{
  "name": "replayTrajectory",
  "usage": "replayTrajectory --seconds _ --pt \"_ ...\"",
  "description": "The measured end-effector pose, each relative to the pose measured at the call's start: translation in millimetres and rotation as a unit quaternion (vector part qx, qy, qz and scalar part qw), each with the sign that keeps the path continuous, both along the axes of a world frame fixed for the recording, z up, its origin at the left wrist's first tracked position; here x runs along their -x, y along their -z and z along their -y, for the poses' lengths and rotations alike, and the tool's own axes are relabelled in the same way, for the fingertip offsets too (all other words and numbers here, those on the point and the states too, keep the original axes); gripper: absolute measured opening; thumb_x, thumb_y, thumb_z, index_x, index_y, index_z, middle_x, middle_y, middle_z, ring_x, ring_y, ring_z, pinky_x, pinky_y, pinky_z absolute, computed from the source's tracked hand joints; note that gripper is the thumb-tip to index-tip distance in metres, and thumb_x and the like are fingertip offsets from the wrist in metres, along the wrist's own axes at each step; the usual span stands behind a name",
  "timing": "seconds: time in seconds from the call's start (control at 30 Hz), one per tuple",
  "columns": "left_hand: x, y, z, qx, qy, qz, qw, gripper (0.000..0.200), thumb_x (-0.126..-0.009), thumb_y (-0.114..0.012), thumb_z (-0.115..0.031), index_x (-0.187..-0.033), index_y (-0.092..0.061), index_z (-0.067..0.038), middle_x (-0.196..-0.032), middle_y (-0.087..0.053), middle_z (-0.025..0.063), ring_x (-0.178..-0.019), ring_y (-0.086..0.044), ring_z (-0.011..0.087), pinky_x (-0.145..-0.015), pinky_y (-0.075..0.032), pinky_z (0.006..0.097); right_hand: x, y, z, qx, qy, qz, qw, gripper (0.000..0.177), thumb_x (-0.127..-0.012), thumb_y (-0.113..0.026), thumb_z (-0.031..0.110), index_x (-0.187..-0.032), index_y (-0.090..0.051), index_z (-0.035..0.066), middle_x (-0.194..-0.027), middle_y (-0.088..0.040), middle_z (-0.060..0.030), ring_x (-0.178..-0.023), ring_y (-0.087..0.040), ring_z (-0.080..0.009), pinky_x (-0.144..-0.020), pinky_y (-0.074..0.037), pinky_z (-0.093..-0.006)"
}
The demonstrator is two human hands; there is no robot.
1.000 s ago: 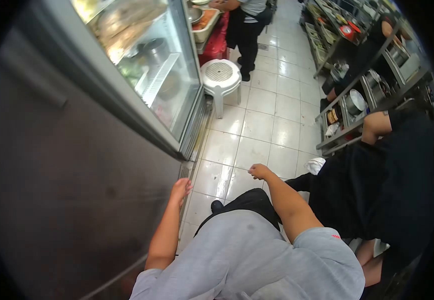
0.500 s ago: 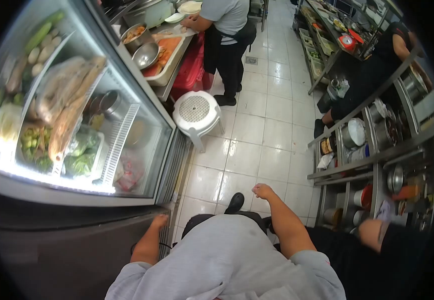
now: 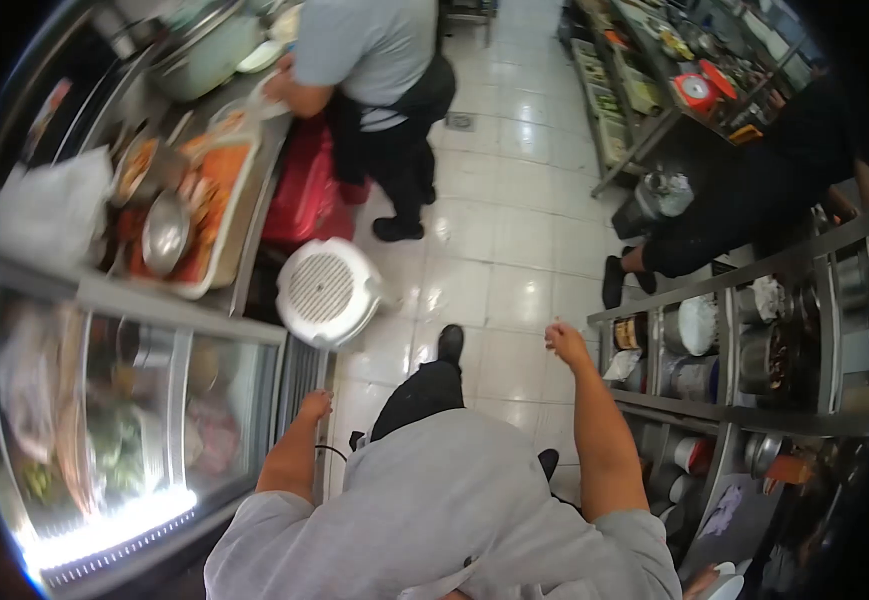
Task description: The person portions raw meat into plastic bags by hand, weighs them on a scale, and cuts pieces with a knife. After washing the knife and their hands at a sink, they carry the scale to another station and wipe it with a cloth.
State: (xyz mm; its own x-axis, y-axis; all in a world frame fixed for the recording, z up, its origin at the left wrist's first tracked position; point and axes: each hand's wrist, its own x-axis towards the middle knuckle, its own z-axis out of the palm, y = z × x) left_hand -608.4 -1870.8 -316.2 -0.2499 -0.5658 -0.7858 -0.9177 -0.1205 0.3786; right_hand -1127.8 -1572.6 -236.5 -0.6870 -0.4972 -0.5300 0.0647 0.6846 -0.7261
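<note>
My left hand hangs low beside the glass-front fridge, apart from it, its fingers loosely bent and nothing seen in them. Held out over the tiled floor, my right hand is empty too, with the fingers slightly curled and a little apart. Ahead of my left hand stands a white plastic stool. To the right of my right hand is a metal shelf rack with pots and tubs. Neither hand touches anything that I can make out.
At the counter on the left, a person in grey stands near a tray of orange-red food with a metal bowl. A red bin is below. Someone in black stands at right near a bucket and red scale.
I have moved forward along the aisle. The stool and counter are nearer, and the fridge has slid back and lower in view. Both hands have swung somewhat and stay empty.
</note>
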Motion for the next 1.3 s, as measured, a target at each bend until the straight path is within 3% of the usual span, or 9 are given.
replayTrajectory --seconds 0.03,0.17,0.37,0.6,0.67,0.83,1.0,1.1,1.3 --pt "57 -19 14 -0.029 -0.111 -0.038 0.993 0.029 -0.084 -0.049 -0.024 -0.096 -0.06 0.0 -0.09 -0.063 0.0153 -0.072 -0.063 0.0226 -0.063 -0.052 0.0366 16 11 -17 -0.008 0.029 0.005 1.0 0.024 -0.083 -0.053 0.024 -0.091 -0.06 0.003 -0.076 -0.062 -0.0079 -0.063 -0.06 -0.0159 -0.056 -0.046 -0.0287" --pt "217 -7 88 -0.021 0.014 -0.064 0.998 0.031 -0.083 -0.051 -0.026 -0.093 -0.061 0.001 -0.08 -0.062 0.0147 -0.065 -0.062 0.0228 -0.06 -0.049 0.0355 32 101 -136 -0.128 0.042 0.022 0.991 0.024 -0.085 -0.051 0.025 -0.088 -0.059 0.002 -0.072 -0.061 -0.0065 -0.06 -0.059 -0.0152 -0.049 -0.045 -0.0287" --pt "446 -47 148 -0.001 0.084 -0.212 0.974 0.033 -0.083 -0.052 -0.028 -0.095 -0.062 0.001 -0.076 -0.063 0.0127 -0.063 -0.061 0.0195 -0.062 -0.047 0.0324 -16 61 -186 -0.058 0.303 0.323 0.895 0.02 -0.086 -0.051 0.022 -0.094 -0.056 0.004 -0.068 -0.058 -0.009 -0.052 -0.058 -0.0208 -0.042 -0.046 -0.0321" --pt "573 -14 201 0.062 0.117 -0.167 0.977 0.035 -0.084 -0.051 -0.031 -0.096 -0.063 -0.001 -0.084 -0.065 0.0155 -0.073 -0.063 0.0264 -0.071 -0.048 0.0367 184 101 -113 -0.215 -0.129 0.174 0.952 0.018 -0.087 -0.05 0.021 -0.091 -0.054 0.004 -0.071 -0.057 -0.0094 -0.056 -0.058 -0.0214 -0.048 -0.047 -0.0338" --pt "561 46 218 0.192 0.48 -0.062 0.854 0.04 -0.085 -0.047 -0.035 -0.097 -0.064 -0.001 -0.093 -0.064 0.019 -0.082 -0.061 0.0335 -0.079 -0.046 0.0404 294 108 -63 -0.201 -0.194 0.17 0.945 0.018 -0.087 -0.05 0.021 -0.091 -0.053 0.004 -0.072 -0.057 -0.0096 -0.058 -0.058 -0.0216 -0.05 -0.048 -0.0342" --pt "601 -28 205 0.088 0.136 0.03 0.986 0.034 -0.085 -0.044 -0.029 -0.087 -0.065 -0.002 -0.09 -0.062 0.0217 -0.083 -0.059 0.0372 -0.079 -0.046 0.0445 604 103 113 -0.143 -0.075 0.25 0.955 0.017 -0.087 -0.049 0.022 -0.085 -0.053 0.005 -0.071 -0.056 -0.0088 -0.059 -0.057 -0.0204 -0.052 -0.047 -0.0339" --pt "620 30 201 0.108 0.323 0.053 0.939 0.024 -0.081 -0.049 -0.022 -0.092 -0.064 -0.008 -0.084 -0.062 0.0197 -0.078 -0.06 0.0364 -0.067 -0.047 0.0493 826 23 326 0.112 0.011 0.132 0.985 0.027 -0.085 -0.047 0.027 -0.066 -0.057 0.01 -0.058 -0.054 -0.0035 -0.051 -0.052 -0.0129 -0.046 -0.04 -0.0273" --pt "645 45 209 0.072 0.311 0.039 0.947 0.026 -0.079 -0.053 -0.022 -0.1 -0.061 -0.009 -0.084 -0.062 0.0185 -0.077 -0.061 0.0361 -0.065 -0.047 0.0491 817 -49 427 0.086 0.104 0.004 0.991 0.029 -0.086 -0.043 0.03 -0.065 -0.054 0.012 -0.055 -0.05 -0.0012 -0.046 -0.046 -0.0102 -0.042 -0.035 -0.024" --pt "726 142 250 -0.065 0.146 -0.042 0.986 0.024 -0.072 -0.063 -0.017 -0.094 -0.061 -0.008 -0.078 -0.061 0.0178 -0.078 -0.061 0.0341 -0.067 -0.049 0.0473 877 98 349 -0.124 -0.353 -0.05 0.926 0.03 -0.085 -0.048 0.032 -0.078 -0.058 0.005 -0.069 -0.058 -0.0103 -0.061 -0.056 -0.0222 -0.054 -0.046 -0.0365"
